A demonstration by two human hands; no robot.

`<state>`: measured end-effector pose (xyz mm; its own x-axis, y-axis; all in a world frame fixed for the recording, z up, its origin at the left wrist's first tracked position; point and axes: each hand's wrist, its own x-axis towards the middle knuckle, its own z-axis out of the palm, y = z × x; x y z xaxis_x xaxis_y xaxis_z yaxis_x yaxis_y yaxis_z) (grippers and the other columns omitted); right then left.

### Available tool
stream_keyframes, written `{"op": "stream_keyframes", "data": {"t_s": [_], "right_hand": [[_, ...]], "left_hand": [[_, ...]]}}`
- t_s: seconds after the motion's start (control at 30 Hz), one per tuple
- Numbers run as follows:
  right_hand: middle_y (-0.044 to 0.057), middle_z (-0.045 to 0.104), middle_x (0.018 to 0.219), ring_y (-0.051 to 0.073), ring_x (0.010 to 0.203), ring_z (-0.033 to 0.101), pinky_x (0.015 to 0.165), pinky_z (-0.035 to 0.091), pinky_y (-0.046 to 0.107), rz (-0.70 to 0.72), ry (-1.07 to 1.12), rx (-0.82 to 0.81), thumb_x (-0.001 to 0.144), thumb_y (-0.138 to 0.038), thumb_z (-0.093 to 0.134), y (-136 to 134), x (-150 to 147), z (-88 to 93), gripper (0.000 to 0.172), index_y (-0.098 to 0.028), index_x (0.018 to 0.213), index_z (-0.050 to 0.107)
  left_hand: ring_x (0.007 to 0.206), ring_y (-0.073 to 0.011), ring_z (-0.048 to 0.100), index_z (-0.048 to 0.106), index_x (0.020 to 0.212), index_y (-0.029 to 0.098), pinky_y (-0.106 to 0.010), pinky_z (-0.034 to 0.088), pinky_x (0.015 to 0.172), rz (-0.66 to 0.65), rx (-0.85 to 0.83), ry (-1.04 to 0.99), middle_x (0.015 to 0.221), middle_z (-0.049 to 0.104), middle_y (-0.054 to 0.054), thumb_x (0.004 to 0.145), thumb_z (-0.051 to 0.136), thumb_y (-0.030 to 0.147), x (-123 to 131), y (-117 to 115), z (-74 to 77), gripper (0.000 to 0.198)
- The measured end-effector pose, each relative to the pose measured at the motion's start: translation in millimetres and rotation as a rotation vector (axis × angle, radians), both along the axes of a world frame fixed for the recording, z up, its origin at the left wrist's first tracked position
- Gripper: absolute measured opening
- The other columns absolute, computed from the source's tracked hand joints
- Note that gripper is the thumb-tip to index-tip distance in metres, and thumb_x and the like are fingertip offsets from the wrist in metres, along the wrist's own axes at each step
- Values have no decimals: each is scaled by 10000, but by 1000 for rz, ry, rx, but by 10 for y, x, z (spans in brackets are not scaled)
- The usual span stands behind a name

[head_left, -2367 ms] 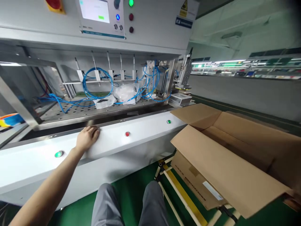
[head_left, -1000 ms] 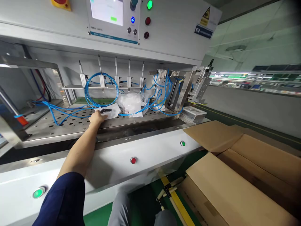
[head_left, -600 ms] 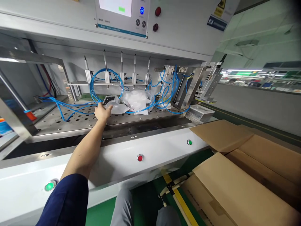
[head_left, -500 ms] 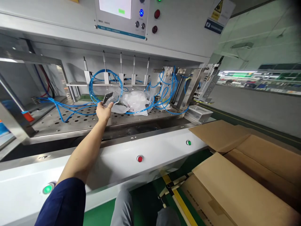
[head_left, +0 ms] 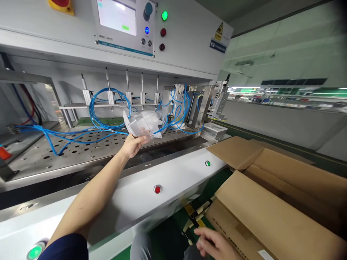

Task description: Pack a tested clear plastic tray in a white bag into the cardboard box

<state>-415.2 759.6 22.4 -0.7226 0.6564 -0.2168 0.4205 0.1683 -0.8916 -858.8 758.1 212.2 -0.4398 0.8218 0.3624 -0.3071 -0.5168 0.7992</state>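
My left hand [head_left: 136, 143] reaches out over the machine's front trough. Its thumb and fingers are closed on a piece of clear plastic packaging [head_left: 137, 124], thin and shiny, held tilted above the perforated plate. Just behind it lies a heap of crumpled clear plastic [head_left: 153, 118], partly covered by the held piece. My right hand [head_left: 213, 242] is low at the bottom edge, near the side of the cardboard box [head_left: 252, 202]. Its fingers are loosely bent and apart, with nothing visible in them.
Coiled blue air hoses [head_left: 92, 112] loop over the perforated metal plate [head_left: 70, 148]. Several upright cylinders [head_left: 127, 86] stand along a rail behind. A red button [head_left: 157, 189] and a green button [head_left: 208, 163] sit on the white front panel. At the plate's right end is a clear tray [head_left: 215, 130].
My left hand has moved right across the plate and toward me with the plastic packaging. My right hand has come into view at the bottom. The view has shifted.
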Motion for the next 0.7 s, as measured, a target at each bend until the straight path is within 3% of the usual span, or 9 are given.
{"op": "stream_keyframes", "data": {"t_s": [0.17,0.33,0.53,0.7], "right_hand": [[70,730,1055,227,973,701,890,565,348,100,102,243,1025,-512,528,151,-448,717,417,-217,1284,671],[111,693,1250,234,1059,688,874,602,370,-22,331,599,1001,-428,554,320,-1069,1261,433,-216,1376,598],[159,514,1490,280,1281,592,866,638,394,-98,629,853,881,-360,745,529,-1827,1521,805,-245,1580,361],[133,610,1351,283,1207,631,963,620,443,-127,697,1085,883,-245,759,565,-2070,1529,796,-266,1582,379]], "left_hand": [[1254,-323,651,656,1233,186,-520,473,1140,-243,76,157,1293,715,-125,587,982,168,171,-18,-106,724],[1238,-335,654,675,1227,198,-562,441,1155,-338,176,367,1316,704,-140,657,971,210,234,26,-199,642],[1248,-329,627,646,1256,183,-520,475,1104,-404,118,536,1365,659,-180,702,961,288,374,-2,-190,645],[1161,-312,657,654,1253,162,-488,507,1061,-427,134,616,1307,670,-180,717,947,390,472,-41,-144,652]]}}
